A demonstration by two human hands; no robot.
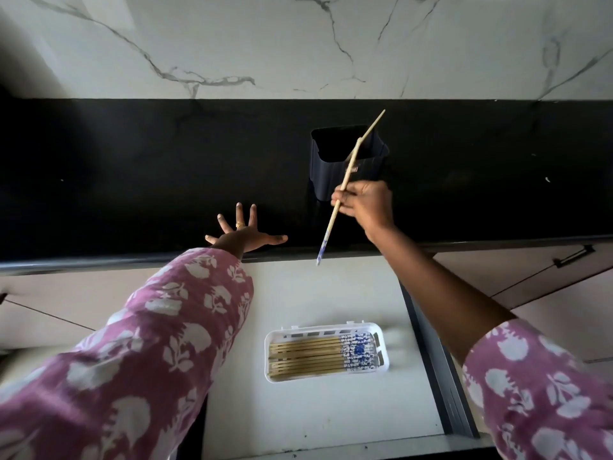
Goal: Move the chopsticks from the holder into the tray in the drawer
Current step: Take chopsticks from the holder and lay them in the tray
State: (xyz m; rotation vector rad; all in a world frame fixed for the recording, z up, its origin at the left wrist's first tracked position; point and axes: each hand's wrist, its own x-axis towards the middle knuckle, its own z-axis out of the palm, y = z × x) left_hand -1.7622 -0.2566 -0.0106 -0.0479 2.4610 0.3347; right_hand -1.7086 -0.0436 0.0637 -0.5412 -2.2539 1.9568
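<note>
The black bench [132, 177] fills the middle of the view, and below its front edge the drawer [298, 293] stands open. In the drawer, toward our near side, sits the white tray [267, 353]. The tray chopsticks [308, 358] already lie in it side by side, with the long axis left to right and the blue ends to the right.

The dark holder [331, 174] stands upright on the bench, just behind our right hand [368, 204]. We see no stick rising from it.

Our left hand [242, 235] rests flat on the bench near the edge, with the fingers spread wide and holding nothing. It is well apart from the tray.

The fingers [341, 197] of the right hand are pinched on the held chopstick [329, 227], perhaps a pair — we cannot tell. It is in the air above the front of the bench. Its long axis runs steeply from far-right down to near-left, and the blue end points down at the drawer.

The tray lies straight below and nearer to us. We judge that the stick must come down and be turned almost a quarter — blue end to the right — to match the others.
</note>
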